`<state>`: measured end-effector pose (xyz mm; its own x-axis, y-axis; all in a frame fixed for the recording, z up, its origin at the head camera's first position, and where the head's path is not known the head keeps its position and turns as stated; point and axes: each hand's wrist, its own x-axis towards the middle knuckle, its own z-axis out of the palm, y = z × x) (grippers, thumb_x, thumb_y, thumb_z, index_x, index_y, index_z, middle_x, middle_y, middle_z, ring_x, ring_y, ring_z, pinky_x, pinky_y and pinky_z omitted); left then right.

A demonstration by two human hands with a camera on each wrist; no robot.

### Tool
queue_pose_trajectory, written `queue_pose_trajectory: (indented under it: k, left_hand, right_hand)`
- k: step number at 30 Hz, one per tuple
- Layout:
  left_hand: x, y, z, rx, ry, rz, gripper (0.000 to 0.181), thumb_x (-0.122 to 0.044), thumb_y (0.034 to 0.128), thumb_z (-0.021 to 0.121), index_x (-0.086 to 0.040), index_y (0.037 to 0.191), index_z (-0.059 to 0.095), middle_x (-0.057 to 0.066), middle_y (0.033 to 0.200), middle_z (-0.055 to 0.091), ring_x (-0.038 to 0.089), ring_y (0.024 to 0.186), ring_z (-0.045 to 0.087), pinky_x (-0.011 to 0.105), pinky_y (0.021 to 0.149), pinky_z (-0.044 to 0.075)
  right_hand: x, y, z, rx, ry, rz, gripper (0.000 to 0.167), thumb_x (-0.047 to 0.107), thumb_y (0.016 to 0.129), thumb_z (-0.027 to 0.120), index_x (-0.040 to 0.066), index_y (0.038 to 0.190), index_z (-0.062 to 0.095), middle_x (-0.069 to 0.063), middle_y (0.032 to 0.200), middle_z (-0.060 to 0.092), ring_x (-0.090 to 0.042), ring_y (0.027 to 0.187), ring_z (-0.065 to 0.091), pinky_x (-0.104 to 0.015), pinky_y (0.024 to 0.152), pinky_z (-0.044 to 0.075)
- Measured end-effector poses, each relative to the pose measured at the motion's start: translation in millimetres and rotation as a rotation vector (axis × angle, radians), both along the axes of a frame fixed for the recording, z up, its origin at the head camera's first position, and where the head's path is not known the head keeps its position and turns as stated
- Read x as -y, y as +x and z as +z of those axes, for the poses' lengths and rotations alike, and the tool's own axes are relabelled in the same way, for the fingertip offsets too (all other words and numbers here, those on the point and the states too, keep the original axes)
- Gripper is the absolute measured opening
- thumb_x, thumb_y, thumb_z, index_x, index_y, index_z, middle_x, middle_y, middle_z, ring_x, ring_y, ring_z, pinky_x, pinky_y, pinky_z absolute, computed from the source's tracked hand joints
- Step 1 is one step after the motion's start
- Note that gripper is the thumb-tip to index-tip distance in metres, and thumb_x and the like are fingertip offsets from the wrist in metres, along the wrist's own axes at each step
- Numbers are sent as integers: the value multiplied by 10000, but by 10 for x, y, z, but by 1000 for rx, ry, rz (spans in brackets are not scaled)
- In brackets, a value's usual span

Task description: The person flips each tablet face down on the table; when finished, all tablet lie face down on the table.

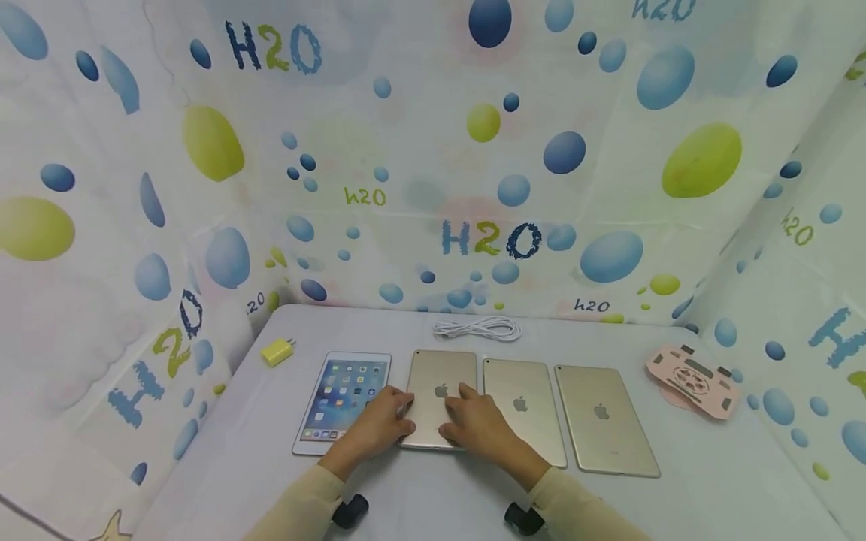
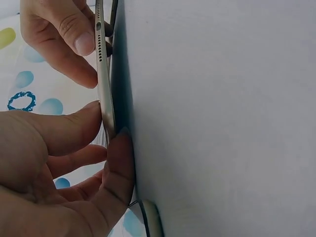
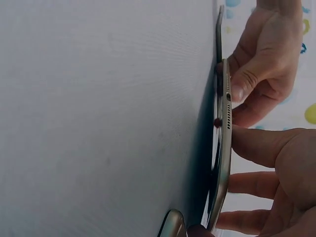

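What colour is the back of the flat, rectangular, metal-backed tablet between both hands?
The tablet's back is pale gold; the head view shows it best.

The held gold tablet [image 1: 428,398] had passable tabletop [image 1: 426,492] in front, between the sleeves [image 1: 298,503]; a lit tablet [image 1: 345,398] blocked its left, two flat tablets [image 1: 605,432] its right, a coiled cable [image 1: 479,329] its rear.

On my L, near the back of the smooth white-topped table [image 1: 710,481], I've got a small yellow blocky plug-in charger [image 1: 276,353], prongs facing R. Back ctr: a bundled thin white cable [image 1: 473,328]. Far R, a flat pale-pink angular piece w/ dark markings [image 1: 693,382]. Around me, white sheeting w/ blue/green dots & "H2O" lettering [image 1: 419,150].
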<state>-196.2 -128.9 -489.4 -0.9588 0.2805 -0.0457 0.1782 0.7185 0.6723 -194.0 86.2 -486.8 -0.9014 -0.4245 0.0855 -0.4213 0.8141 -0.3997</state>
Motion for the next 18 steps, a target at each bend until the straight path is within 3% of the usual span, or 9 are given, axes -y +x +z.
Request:
queue_pose_trajectory:
  k: [5,14,18]
  left_hand:
    - [-15,2,1,-8,-6,-5,530,-90,868,778,80,1339,606,171,1186,590,207,924,600,418,827,560]
    - [-24,23,32,-12,25,36,565,-97,832,809,68,1335,609,224,1233,619,214,905,618,441,833,567]
    - [-38,29,29,-22,24,51,571,-76,787,832,74,1300,632,240,1238,639,211,877,619,429,802,565]
  right_hand:
    - [15,3,-7,-1,31,-14,435,337,878,769,45,1197,721,-237,1320,619,-483,1106,628,-585,929,538]
    - [27,3,13,1,88,-30,445,339,879,773,48,1209,711,-206,1291,649,-444,1127,629,-558,935,545]
    - [38,11,1,-27,149,-24,406,342,868,768,58,1155,728,-122,1141,671,-381,1047,641,-500,861,571]
